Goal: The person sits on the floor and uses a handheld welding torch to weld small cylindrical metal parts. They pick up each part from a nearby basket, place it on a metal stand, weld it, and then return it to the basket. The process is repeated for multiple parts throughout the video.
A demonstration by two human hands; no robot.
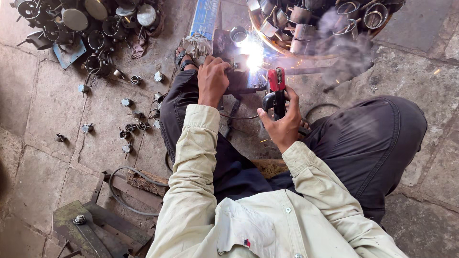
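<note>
My right hand grips a red and black welding electrode holder, its tip reaching toward a bright white arc with sparks and grey smoke. My left hand presses down on a small dark metal part lying on the stone floor just left of the arc. A small metal ring piece sits just beyond the arc. I squat with dark trousers and a pale long-sleeved shirt.
A round basket of metal cup-shaped parts stands at the top right. A heap of similar parts lies top left, with several small pieces scattered on the floor. A cable and a metal frame lie bottom left.
</note>
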